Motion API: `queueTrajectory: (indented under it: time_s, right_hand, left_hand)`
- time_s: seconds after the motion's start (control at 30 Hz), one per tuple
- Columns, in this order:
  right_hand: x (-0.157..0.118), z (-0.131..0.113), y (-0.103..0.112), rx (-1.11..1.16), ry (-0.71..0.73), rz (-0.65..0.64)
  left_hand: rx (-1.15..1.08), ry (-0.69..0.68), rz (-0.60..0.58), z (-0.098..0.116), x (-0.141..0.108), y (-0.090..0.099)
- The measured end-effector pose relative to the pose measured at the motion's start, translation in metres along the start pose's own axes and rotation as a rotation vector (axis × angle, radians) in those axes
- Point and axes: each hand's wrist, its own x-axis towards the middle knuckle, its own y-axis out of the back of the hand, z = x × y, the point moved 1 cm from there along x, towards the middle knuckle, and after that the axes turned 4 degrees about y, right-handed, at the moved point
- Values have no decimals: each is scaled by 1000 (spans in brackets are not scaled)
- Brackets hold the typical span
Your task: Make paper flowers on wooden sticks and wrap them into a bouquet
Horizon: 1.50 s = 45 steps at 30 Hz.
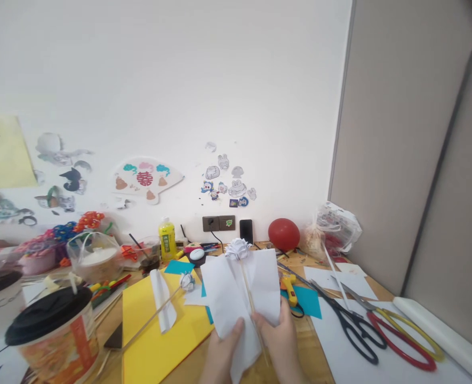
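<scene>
Head; left hand and right hand pinch white paper; right thumb against stick; fingers behind paper hidden

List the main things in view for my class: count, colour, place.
Paper flowers: two, white, one held, one left
Held paper: count unclear, white, between hands
Held stick: one, tan, against held paper
Large sheet: one, yellow, left
Card: several, blue, desk
Glue gun: one, yellow, right
Scissors: at least two, black, red and yellow handles, right
Balloon: one, red, by wall
Bottle: one, yellow, by wall
Mouse: one, white, right of bottle
Lidded cup: one, orange-white, front left
Sockets: two, dark, wall
Stickers: many, mixed, wall
Left hand: one, bare, holding paper
Right hand: one, bare, on paper and stick
</scene>
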Motion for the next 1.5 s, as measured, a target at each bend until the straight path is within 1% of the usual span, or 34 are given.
queueTrajectory:
  time_s: [0.1,0.17,0.37,0.47,0.53,0.63,0.73,0.8,0.9,1.0,1.07,1.1,1.17,1.27,1.3,1.33,1.4,1.43,1.5]
  right_hand:
    - [-1,-1,1,-21,-36,28]
    - [-1,-1,2,-25,-36,31]
    - [3,2,1,-2,-12,36]
    - [4,8,0,18,-13,20]
    - [4,15,-1,30,-10,26]
    - [5,25,-3,62,36,45]
    - [7,30,-5,125,60,18]
    - [8,28,-6,165,49,-19]
    - [9,17,-3,193,-2,-64]
    - [10,8,0,176,-63,-97]
    - [10,4,2,138,-75,-105]
    - [10,3,2,106,-56,-85]
    - [10,2,5,-7,45,10]
    - [10,-2,11,-275,302,189]
    - [10,-4,13,-361,400,204]
    - [9,-6,14,-434,493,177]
    - [8,-9,15,-532,624,41]
    - [6,-10,15,-558,641,-38]
    - [3,-11,14,-574,600,-136]
  left_hand:
    - [-118,93,-51,5,-6,-5]
    - [-108,92,-45,5,-6,-6]
    - [43,-50,-18,-5,5,2]
    - [91,-87,-34,-12,13,6]
    - [106,-138,-56,-15,17,8]
    - [144,-231,-80,-17,18,9]
    - [220,-270,-81,-14,14,8]
    - [238,-252,-75,-11,10,8]
    - [170,-161,-18,-6,6,7]
    - [109,-73,9,-4,4,8]
    - [86,-59,9,-4,5,9]
    - [76,-59,12,-4,5,9]
    - [61,-67,25,-4,6,10]
    - [45,-67,-3,-5,6,9]
    - [46,-62,-15,-5,6,9]
    - [50,-58,-25,-5,6,8]
    - [73,-55,-32,-6,6,8]
    - [84,-67,-33,-6,6,8]
    - [99,-105,-35,-6,7,8]
